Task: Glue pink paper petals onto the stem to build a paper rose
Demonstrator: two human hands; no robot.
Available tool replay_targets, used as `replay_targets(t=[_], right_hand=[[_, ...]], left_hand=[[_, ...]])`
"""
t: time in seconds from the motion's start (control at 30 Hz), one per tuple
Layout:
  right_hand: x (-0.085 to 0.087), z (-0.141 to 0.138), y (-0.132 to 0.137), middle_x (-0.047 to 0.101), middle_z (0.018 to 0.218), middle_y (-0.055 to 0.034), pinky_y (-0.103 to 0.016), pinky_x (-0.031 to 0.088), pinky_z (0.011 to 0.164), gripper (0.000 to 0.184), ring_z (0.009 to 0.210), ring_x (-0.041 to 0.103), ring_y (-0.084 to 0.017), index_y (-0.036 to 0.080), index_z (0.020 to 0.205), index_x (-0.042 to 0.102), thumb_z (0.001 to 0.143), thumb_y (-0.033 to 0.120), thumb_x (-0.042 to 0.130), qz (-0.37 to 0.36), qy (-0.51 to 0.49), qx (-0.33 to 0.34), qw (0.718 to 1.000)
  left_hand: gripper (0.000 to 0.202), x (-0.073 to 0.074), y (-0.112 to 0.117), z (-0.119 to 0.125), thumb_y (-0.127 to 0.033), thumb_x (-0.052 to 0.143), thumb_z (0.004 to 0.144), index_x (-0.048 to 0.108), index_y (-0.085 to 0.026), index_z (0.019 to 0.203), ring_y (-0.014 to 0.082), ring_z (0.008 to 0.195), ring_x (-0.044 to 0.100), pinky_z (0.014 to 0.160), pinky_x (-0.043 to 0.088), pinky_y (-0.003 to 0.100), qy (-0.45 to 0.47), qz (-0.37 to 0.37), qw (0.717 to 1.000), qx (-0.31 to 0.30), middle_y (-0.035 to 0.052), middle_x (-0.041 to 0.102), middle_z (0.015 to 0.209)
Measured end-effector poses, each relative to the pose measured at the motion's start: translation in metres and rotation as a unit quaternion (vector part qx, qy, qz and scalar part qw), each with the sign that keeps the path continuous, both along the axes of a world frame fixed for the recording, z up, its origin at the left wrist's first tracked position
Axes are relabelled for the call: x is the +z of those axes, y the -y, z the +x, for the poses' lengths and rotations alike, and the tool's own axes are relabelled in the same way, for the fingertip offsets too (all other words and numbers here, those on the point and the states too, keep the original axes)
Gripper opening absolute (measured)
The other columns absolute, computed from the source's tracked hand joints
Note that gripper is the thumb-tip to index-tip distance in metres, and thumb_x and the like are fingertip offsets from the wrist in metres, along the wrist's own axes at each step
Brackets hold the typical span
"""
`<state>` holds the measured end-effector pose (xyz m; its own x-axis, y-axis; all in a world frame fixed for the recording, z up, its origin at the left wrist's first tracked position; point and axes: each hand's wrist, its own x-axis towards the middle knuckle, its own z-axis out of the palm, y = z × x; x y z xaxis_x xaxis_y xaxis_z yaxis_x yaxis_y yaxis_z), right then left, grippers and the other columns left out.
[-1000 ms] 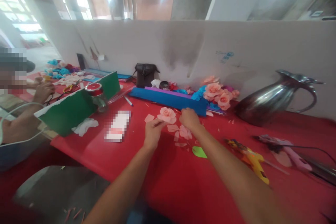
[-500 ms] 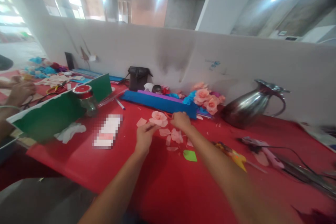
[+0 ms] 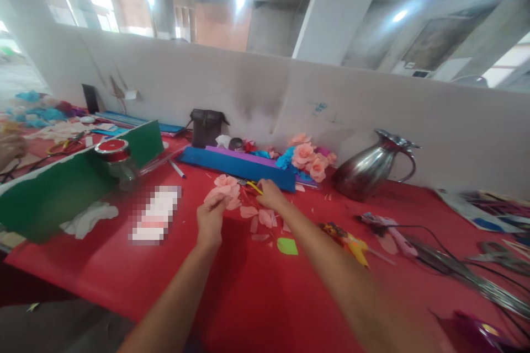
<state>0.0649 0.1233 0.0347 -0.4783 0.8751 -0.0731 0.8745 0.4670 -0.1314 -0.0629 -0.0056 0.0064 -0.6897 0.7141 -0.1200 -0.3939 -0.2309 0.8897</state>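
My left hand [image 3: 211, 220] is closed, its fingers pinching the lower edge of a pink paper flower [image 3: 227, 182]. To its right, my right hand [image 3: 271, 196] is closed on a tool with a yellow handle [image 3: 254, 187]; its metal head lies close to the flower, and its exact kind is partly hidden. Below the hands, loose pink paper petals [image 3: 267, 218] are scattered on the red table [image 3: 244, 298]. A green paper leaf [image 3: 287, 246] lies beside my right forearm.
Behind the hands are blue paper sheets [image 3: 240, 170] and finished pink flowers [image 3: 304, 155]. A steel jug [image 3: 364, 168] leans at the right, near a yellow glue gun [image 3: 351, 245] and scissors [image 3: 499, 256]. At left stand a red-lidded jar [image 3: 118, 162] and green board [image 3: 53, 193]; a co-worker's hand [image 3: 12, 149] is beyond.
The view has swung to the right. My right hand has picked up the yellow-handled tool and brought it up near the flower, which stays in my left fingers.
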Motion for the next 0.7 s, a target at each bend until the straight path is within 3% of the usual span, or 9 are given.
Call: replay_targets(t=[0.1, 0.2, 0.33, 0.4, 0.53, 0.63, 0.7], right_hand=[[-0.001, -0.005, 0.001, 0.058, 0.123, -0.0187, -0.032, 0.042, 0.089, 0.049, 0.112, 0.053, -0.028, 0.01, 0.122, 0.056, 0.074, 0.018, 0.061, 0.037, 0.02, -0.021, 0.999], [0.0, -0.012, -0.001, 0.056, 0.124, -0.021, -0.039, 0.042, 0.091, 0.045, 0.118, 0.049, -0.033, 0.011, 0.117, 0.061, 0.073, 0.021, 0.063, 0.046, 0.051, -0.039, 0.997], [0.003, -0.012, -0.01, 0.066, 0.106, -0.0202, -0.034, 0.048, 0.08, 0.034, 0.101, 0.062, -0.03, 0.01, 0.104, 0.068, 0.071, 0.02, 0.067, 0.017, 0.088, -0.044, 0.995], [0.007, -0.01, -0.012, 0.068, 0.102, -0.0182, -0.031, 0.049, 0.078, 0.038, 0.096, 0.064, -0.028, 0.01, 0.107, 0.067, 0.07, 0.017, 0.067, 0.018, 0.094, -0.028, 0.995], [0.022, -0.006, -0.008, 0.06, 0.121, -0.0201, -0.031, 0.047, 0.089, 0.045, 0.116, 0.054, -0.028, 0.008, 0.119, 0.061, 0.074, 0.015, 0.065, 0.058, 0.09, 0.006, 0.994], [0.033, -0.006, -0.007, 0.054, 0.13, -0.022, -0.034, 0.039, 0.102, 0.04, 0.128, 0.042, -0.032, 0.008, 0.11, 0.067, 0.071, 0.016, 0.069, 0.068, 0.093, 0.018, 0.993], [0.039, -0.006, -0.011, 0.057, 0.125, -0.0223, -0.038, 0.039, 0.102, 0.039, 0.127, 0.043, -0.034, 0.009, 0.103, 0.071, 0.065, 0.016, 0.073, 0.05, 0.097, 0.01, 0.994]], left_hand=[[0.024, -0.001, 0.001, 0.0, -0.027, 0.08, 0.056, 0.076, -0.015, 0.076, 0.0181, 0.081, 0.064, 0.085, 0.046, 0.032, -0.003, 0.012, 0.999, -0.031, 0.0038, 0.073, 0.077], [0.018, -0.001, 0.003, 0.001, -0.027, 0.077, 0.061, 0.077, -0.016, 0.076, 0.0187, 0.08, 0.064, 0.085, 0.046, 0.032, -0.028, 0.038, 0.997, -0.063, 0.0023, 0.072, 0.073], [0.019, 0.002, 0.006, 0.002, -0.024, 0.074, 0.065, 0.077, -0.016, 0.082, 0.0197, 0.082, 0.064, 0.087, 0.046, 0.034, -0.044, 0.053, 0.994, -0.087, 0.0028, 0.072, 0.077], [0.019, 0.004, 0.007, 0.003, -0.022, 0.072, 0.066, 0.077, -0.016, 0.083, 0.0196, 0.083, 0.063, 0.086, 0.046, 0.034, -0.06, 0.059, 0.992, -0.09, 0.0027, 0.071, 0.077], [0.01, 0.004, 0.006, 0.003, -0.021, 0.072, 0.066, 0.076, -0.017, 0.074, 0.0181, 0.081, 0.062, 0.085, 0.045, 0.033, -0.075, 0.068, 0.991, -0.088, 0.0006, 0.069, 0.073], [0.012, 0.0, 0.003, 0.002, -0.023, 0.075, 0.063, 0.076, -0.018, 0.074, 0.0186, 0.08, 0.063, 0.085, 0.046, 0.033, -0.058, 0.066, 0.992, -0.087, 0.0009, 0.07, 0.071], [0.016, -0.003, 0.002, 0.0, -0.025, 0.077, 0.061, 0.076, -0.017, 0.075, 0.0194, 0.08, 0.064, 0.085, 0.046, 0.034, -0.041, 0.058, 0.995, -0.073, 0.0017, 0.071, 0.072]])
